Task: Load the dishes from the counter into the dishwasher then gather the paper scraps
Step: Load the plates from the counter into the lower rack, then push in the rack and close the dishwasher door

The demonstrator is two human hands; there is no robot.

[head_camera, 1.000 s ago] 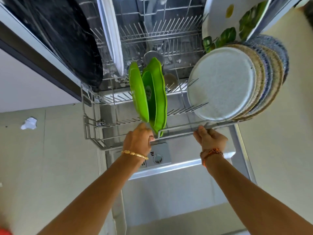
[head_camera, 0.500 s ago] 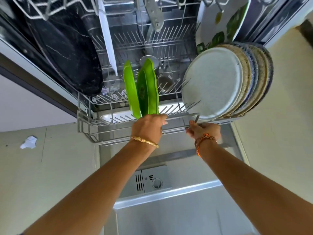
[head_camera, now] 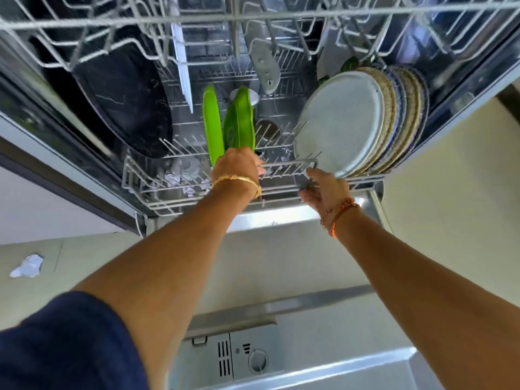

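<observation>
The lower rack (head_camera: 219, 192) is seen in the centre of the frame, already mostly inside the dishwasher (head_camera: 422, 130). It carries the green plates (head_camera: 225, 125) standing upright in the middle, a row of round plates (head_camera: 365, 122) on the right of the frame, and a large black dish (head_camera: 123, 102) on the upper left.

The front wire of the rack is met by both hands. The left hand (head_camera: 237, 167) is placed at the foot of the green plates; its fingers are hidden behind its back, so it cannot be told whether they are curled on the wire or only pressed against it. The right hand (head_camera: 326, 190) is seen with its fingers curled around the front rail, just below the nearest round plate.

The step in hand is judged to be the pushing of the rack fully home. It is done well when both hands push evenly, so that the rack is kept straight on its rails, and slowly, so that the plates are not knocked together. The fingers should be withdrawn before the door (head_camera: 295, 361), lying open at the bottom of the frame, is lifted.

A paper scrap (head_camera: 28, 266) lies on the floor (head_camera: 56, 277) at the left edge, and small white pieces are seen inside the rack; these remain to be gathered.
</observation>
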